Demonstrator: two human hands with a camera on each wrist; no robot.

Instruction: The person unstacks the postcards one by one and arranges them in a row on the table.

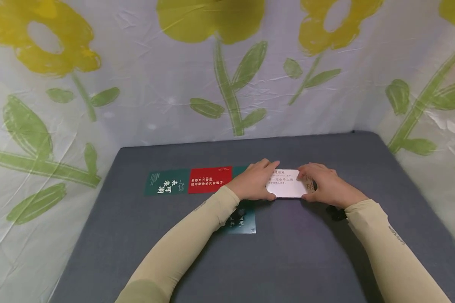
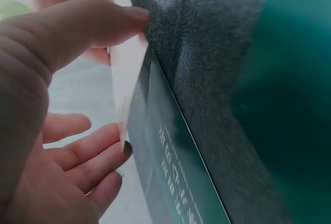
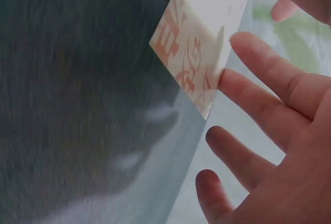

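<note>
White card [image 1: 286, 184] on the grey worktop [image 1: 326, 252], pinched by left hand [image 1: 253, 182] at 9 o'clock, right hand [image 1: 326, 184] at 3 o'clock.

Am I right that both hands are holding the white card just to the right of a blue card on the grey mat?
Not quite: the card in that row is red, not blue, as the head view shows. The left hand and right hand do hold the white card on the grey mat.
</note>
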